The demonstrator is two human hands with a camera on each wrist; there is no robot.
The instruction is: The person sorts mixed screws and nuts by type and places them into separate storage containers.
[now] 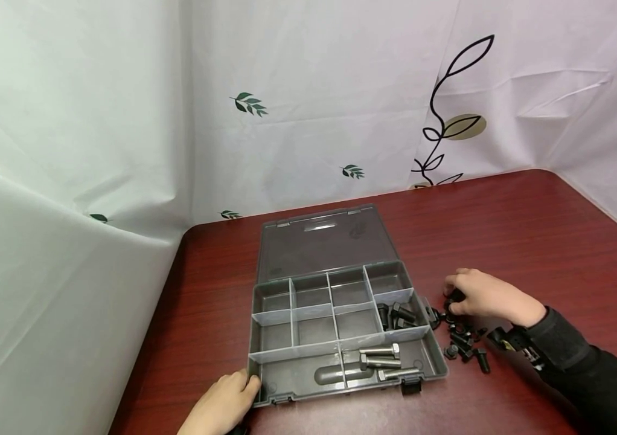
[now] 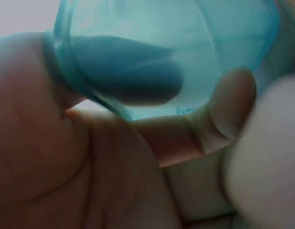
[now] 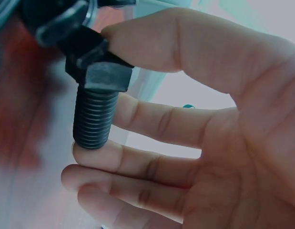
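A grey clear-plastic compartment box [image 1: 273, 336] lies open on the table. My left hand [image 1: 223, 400] grips its near left corner; the left wrist view shows the thumb [image 2: 123, 71] through the clear wall, with fingers curled about the edge. To the right of the box, my right hand [image 1: 485, 295] pinches a black hex bolt [image 3: 96, 114], thumb on the head and fingertips along the threaded shank. Loose black bolts [image 1: 462, 341] lie in a pile just below that hand. Several black bolts [image 1: 403, 314] sit in a right-hand compartment, and silver bolts [image 1: 381, 362] in the front right one.
The box's lid [image 1: 325, 244] is folded back flat on the dark red table [image 1: 526, 241]. A black latch [image 1: 411, 386] hangs at the box's front edge. White printed cloth [image 1: 308, 121] hangs behind the table and along its left side.
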